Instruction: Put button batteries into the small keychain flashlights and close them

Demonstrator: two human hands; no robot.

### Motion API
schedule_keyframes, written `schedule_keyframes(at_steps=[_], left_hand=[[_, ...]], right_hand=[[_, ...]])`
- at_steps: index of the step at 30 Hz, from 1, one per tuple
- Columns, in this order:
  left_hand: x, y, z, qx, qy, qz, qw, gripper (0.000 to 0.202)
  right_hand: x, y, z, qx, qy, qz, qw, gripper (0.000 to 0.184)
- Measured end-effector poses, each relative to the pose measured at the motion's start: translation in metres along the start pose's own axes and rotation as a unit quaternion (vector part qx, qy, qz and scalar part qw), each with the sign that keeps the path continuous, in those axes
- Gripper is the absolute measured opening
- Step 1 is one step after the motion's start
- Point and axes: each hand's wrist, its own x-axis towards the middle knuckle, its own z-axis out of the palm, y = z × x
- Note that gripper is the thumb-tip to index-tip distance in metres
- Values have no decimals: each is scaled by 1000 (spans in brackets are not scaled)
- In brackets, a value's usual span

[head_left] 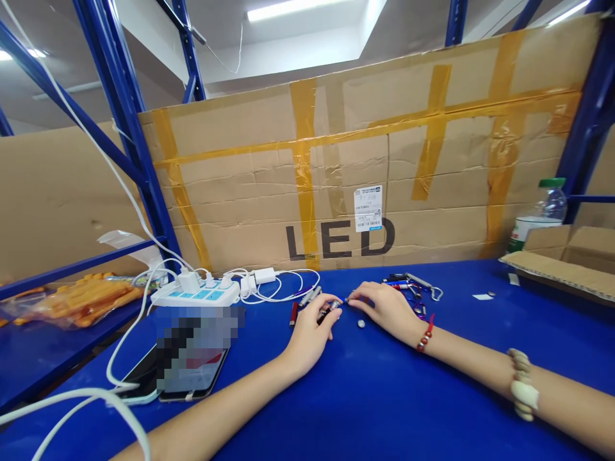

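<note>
My left hand (310, 333) is closed around a small dark and silver metal tube (328, 312), held low over the blue tabletop (384, 397). Just right of it, the thumb and fingers of my right hand (387, 309) pinch together at a tiny dark piece (346, 299), too small to name. Below the right fingertips lies a small round silver piece (361, 324). A red tube (293, 314) and a silver tube (310, 297) lie behind my left hand. Beyond my right hand is a pile of small coloured metal tubes and clips (413, 288).
At left stand a white power strip (196, 295) with chargers and cables, and two phones, one a black phone (192, 374). A cardboard panel (250, 192) closes the back. An open carton (562, 269) and a green-capped bottle (541, 214) stand at right.
</note>
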Motion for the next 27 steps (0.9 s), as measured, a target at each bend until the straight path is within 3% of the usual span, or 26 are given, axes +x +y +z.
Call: schedule_keyframes(at_steps=[4, 8, 20, 27], left_hand=[[0, 3, 1, 17, -5, -10, 1000, 23], [1, 2, 1, 15, -16, 2, 1000, 25], [2, -1, 1, 9, -29, 13, 999, 23], [2, -5, 0, 6, 73, -9, 997, 21]], right_hand=[[-2, -11, -2, 162, 97, 1, 982, 17], [-5, -24, -3, 226, 109, -56, 966, 20], [-9, -29, -3, 202, 64, -95, 973, 24], [-9, -26, -1, 92, 9, -54, 994, 21]])
